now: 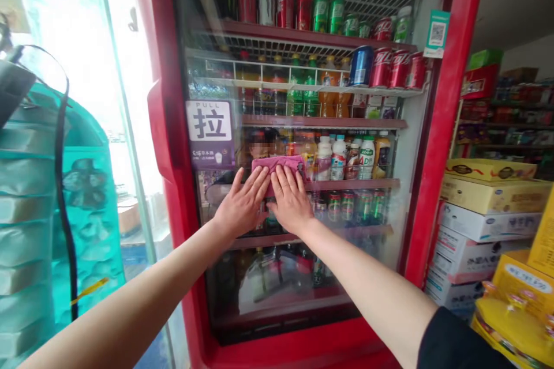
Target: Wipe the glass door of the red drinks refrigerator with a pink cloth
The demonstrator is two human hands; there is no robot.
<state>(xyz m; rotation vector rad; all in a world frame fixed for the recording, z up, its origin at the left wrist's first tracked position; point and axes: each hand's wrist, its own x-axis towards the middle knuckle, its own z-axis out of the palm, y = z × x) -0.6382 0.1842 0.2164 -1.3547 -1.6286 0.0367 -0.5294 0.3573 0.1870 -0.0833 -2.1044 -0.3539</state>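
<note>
Both my hands lie flat on a folded pink cloth (279, 162), which is pressed against the glass door of a red drinks fridge (415, 184). My left hand (243, 202) has its fingers stretched out, with the fingertips on the cloth's left half and the thumb side free. Beside it, my right hand (292, 199) rests its straight fingers on the right half. Part of the cloth is hidden beneath the fingers. Behind the glass, shelves carry cans and bottles, among them white-capped bottles (338, 158) just right of the cloth.
A red door handle (160, 127) runs down the left edge, near a purple and white pull sticker (211, 134). Stacked cartons (489, 225) and a yellow box (523, 277) stand at the right. Teal packaging (93, 207) and a black cable (63, 155) hang at the left.
</note>
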